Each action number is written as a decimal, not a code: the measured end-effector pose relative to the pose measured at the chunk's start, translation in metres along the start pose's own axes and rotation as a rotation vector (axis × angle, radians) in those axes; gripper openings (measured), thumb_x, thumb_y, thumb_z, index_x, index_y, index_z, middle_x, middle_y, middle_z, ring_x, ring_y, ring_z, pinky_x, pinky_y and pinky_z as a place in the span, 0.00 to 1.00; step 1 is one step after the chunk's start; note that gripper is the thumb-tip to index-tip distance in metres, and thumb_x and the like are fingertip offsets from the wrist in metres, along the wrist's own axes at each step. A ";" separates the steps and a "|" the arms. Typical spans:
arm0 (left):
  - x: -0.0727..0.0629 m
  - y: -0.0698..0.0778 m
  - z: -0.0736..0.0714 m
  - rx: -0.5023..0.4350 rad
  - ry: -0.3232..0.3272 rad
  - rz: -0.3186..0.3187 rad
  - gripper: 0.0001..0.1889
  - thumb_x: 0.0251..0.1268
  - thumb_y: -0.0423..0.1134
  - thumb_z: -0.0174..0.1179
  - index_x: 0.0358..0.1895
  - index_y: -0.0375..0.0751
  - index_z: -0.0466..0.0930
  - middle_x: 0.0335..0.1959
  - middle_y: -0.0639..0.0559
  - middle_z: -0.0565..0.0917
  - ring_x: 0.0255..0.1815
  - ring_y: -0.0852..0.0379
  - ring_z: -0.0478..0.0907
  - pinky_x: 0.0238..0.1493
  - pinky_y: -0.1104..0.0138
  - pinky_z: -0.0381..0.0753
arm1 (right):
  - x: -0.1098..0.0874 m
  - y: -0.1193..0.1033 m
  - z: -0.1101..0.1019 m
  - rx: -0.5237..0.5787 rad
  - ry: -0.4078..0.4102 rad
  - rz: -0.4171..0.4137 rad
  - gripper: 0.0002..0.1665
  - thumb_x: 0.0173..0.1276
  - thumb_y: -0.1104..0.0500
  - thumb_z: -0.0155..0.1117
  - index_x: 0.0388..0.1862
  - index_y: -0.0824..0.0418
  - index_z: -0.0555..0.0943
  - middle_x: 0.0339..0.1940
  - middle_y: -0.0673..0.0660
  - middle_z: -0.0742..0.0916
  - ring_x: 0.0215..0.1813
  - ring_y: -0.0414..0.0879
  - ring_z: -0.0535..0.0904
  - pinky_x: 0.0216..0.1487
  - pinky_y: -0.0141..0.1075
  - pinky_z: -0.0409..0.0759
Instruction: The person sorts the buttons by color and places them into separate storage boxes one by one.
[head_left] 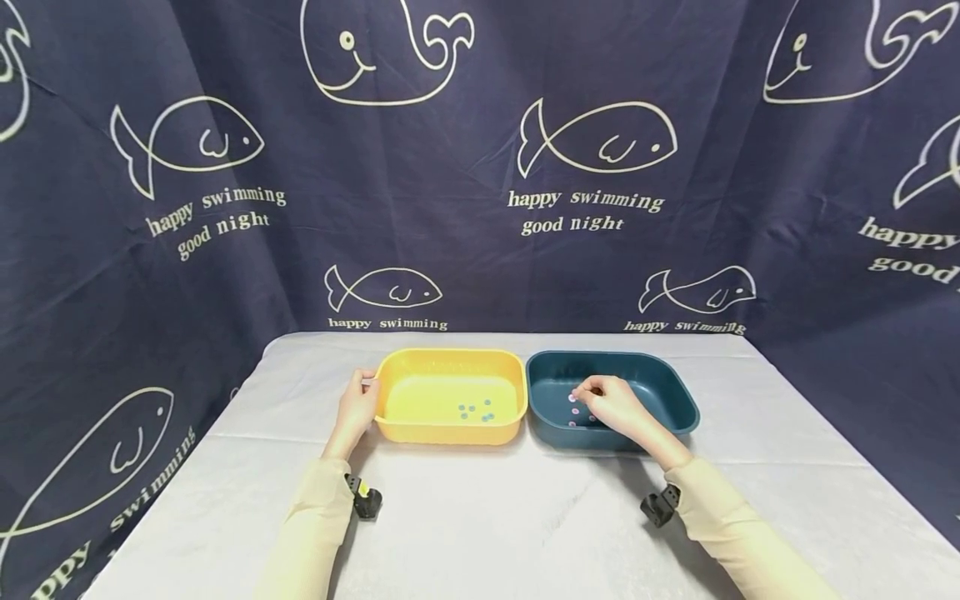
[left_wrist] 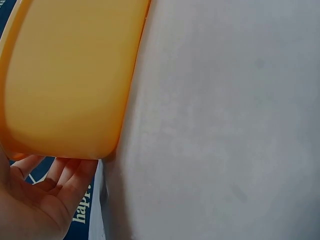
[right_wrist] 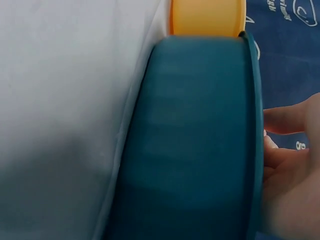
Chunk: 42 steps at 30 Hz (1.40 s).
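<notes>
A yellow plastic bin [head_left: 450, 433] stands on the table with several small blue round pieces [head_left: 463, 408] on its floor. My left hand [head_left: 358, 406] holds its left end at the rim; in the left wrist view, the fingers [left_wrist: 75, 182] lie against the bin's end wall. Right beside it is a dark teal bin [head_left: 660, 392] containing several small pink round pieces [head_left: 575, 411]. Inside that bin's opening, my right hand [head_left: 615, 406] pinches a small pink piece [head_left: 573, 397] between thumb and fingertips. The teal wall hides part of this hand in the right wrist view.
A white cloth covers the table [head_left: 480, 517]. Behind and at the sides hangs a dark blue curtain [head_left: 480, 275] with fish and whale drawings. The two bins stand side by side, their ends close together. Each wrist wears a small black camera [head_left: 660, 506].
</notes>
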<state>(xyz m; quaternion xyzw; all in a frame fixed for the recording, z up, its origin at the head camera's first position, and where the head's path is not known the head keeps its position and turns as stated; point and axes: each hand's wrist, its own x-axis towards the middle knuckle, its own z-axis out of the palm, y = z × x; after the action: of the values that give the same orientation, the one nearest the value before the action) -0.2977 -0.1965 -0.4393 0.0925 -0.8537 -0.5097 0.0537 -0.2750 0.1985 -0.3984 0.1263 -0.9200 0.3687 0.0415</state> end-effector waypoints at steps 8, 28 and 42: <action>0.001 0.000 0.000 0.002 0.008 0.019 0.18 0.73 0.42 0.38 0.61 0.40 0.64 0.44 0.37 0.75 0.36 0.51 0.73 0.30 0.70 0.71 | 0.006 0.008 -0.001 -0.083 0.040 0.011 0.11 0.66 0.61 0.55 0.33 0.63 0.84 0.33 0.61 0.86 0.30 0.43 0.75 0.34 0.36 0.72; 0.004 -0.003 0.001 -0.007 0.014 0.021 0.19 0.73 0.42 0.38 0.61 0.39 0.64 0.46 0.37 0.76 0.42 0.48 0.74 0.40 0.64 0.74 | 0.016 0.028 -0.004 -0.140 0.045 0.112 0.13 0.64 0.61 0.54 0.33 0.67 0.83 0.31 0.61 0.86 0.25 0.43 0.74 0.28 0.35 0.71; 0.003 -0.003 0.001 -0.008 0.016 0.020 0.18 0.72 0.41 0.39 0.61 0.40 0.64 0.45 0.37 0.76 0.42 0.48 0.74 0.38 0.66 0.73 | 0.020 0.037 -0.006 -0.183 0.091 0.090 0.12 0.63 0.60 0.56 0.31 0.66 0.84 0.29 0.59 0.86 0.30 0.46 0.75 0.34 0.37 0.72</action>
<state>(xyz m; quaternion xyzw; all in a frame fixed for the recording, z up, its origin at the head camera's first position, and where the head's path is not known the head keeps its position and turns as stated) -0.3005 -0.1976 -0.4428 0.0876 -0.8520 -0.5119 0.0660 -0.3038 0.2246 -0.4154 0.0638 -0.9517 0.2901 0.0779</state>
